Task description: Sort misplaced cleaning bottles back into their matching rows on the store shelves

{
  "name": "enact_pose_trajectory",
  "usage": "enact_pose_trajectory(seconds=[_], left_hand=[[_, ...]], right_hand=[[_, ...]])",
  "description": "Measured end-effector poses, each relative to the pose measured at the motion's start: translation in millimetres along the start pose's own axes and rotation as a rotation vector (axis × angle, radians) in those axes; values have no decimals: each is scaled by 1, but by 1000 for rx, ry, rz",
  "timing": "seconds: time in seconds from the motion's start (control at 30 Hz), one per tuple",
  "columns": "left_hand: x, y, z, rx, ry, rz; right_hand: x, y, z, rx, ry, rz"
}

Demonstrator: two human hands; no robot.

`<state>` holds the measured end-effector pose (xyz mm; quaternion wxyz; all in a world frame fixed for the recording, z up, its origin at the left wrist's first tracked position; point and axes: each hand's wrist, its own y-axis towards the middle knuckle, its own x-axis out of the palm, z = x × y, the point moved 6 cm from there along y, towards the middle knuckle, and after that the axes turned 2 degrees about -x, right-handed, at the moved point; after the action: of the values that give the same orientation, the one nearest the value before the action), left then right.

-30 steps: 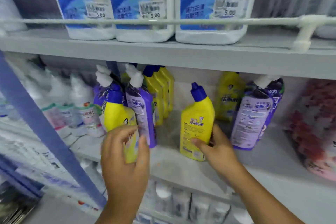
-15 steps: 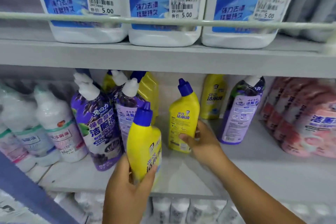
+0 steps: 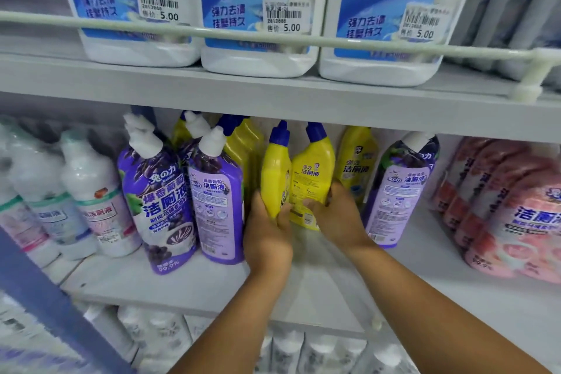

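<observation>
**Inspector:** Start at the fingers. What do they hold?

**Assistant:** The left hand (image 3: 267, 234) has its fingers curled round the lower body of a yellow bottle (image 3: 274, 173) with a blue cap, turned edge-on. The right hand (image 3: 337, 215) grips a second yellow bottle (image 3: 312, 179) just beside it; the two bottles touch or nearly so. Both are tilted, and I judge neither is set down squarely, though the hands hide their bases.

**Inspector:** Progress?

**Assistant:** Partial. The two held bottles sit mid-shelf in front of another yellow bottle (image 3: 356, 161), so a yellow row is forming there. Left to do: more yellow bottles (image 3: 243, 143) stand behind the purple bottles (image 3: 217, 191) at left, and a lone purple bottle (image 3: 400, 188) stands right of the yellows, apart from its kind.

**Inspector:** Surface and surroundings?

**Assistant:** A pale grey shelf (image 3: 188, 285), bare at its front. White bottles (image 3: 91, 191) far left, pink packs (image 3: 516, 209) far right. The shelf above carries large blue-labelled jugs (image 3: 258, 9) behind a guard rail (image 3: 212, 33), priced 5.00. More white goods show below, blurred.
</observation>
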<state>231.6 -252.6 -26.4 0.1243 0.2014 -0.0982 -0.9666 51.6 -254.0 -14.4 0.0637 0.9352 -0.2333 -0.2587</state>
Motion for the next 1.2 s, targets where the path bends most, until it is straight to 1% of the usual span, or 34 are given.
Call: enact_pose_trajectory(seconds=[0.07,0.17,0.23,0.3,0.37,0.4,0.43,0.5,0.57,0.63,0.67,0.7,0.77,0.83,0.87,0.9,0.93,0.97,1.03,1.13,1.2], left_hand=[[9,9,3,-60,92,1],[20,15,9,-129,95,-58],[21,7,8,-130,107,-117],[6,-14,5,-77,22,-156],[-27,-45,-1,-73,-161,-196],[-50,-57,-7,-77,-223,-168],[-75,-65,-13,-78,-252,-89],[-131,-70,-26,-42,-243,102],[-180,-63,-43,-55,-226,289],[-203,-54,-51,-26,-228,412],[-204,-53,-48,6,-238,426],[-197,-53,-40,24,-267,404],[-161,-59,-22,14,-349,259],[-110,-65,0,23,-404,9],[-83,-67,10,38,-411,-137],[-55,-67,18,54,-392,-267],[-28,-65,24,68,-363,-359],[-3,-62,30,85,-335,-418],[39,-56,47,119,-297,-484],[87,-45,74,145,-298,-603],[105,-36,85,150,-320,-660]], right_hand=[[3,3,-4,-25,-41,34],[8,10,-12,-37,-83,41],[12,14,-11,-17,-102,7],[16,15,-3,27,-107,-62],[18,6,4,80,-136,-162],[18,-1,7,93,-144,-173],[17,-9,6,99,-133,-133],[17,-31,-7,70,11,-12],[24,-55,-30,-20,139,1],[15,-72,-42,-84,214,2],[1,-76,-44,-113,244,41],[-20,-79,-49,-154,278,110],[-71,-83,-43,-238,318,320],[-118,-80,-24,-253,220,521],[-135,-75,-13,-234,136,580],[-144,-66,0,-183,73,581],[-146,-55,12,-116,59,530],[-143,-46,21,-61,75,453],[-133,-35,31,-33,76,350],[-130,-30,43,-36,71,303],[-130,-30,44,-62,63,240]])
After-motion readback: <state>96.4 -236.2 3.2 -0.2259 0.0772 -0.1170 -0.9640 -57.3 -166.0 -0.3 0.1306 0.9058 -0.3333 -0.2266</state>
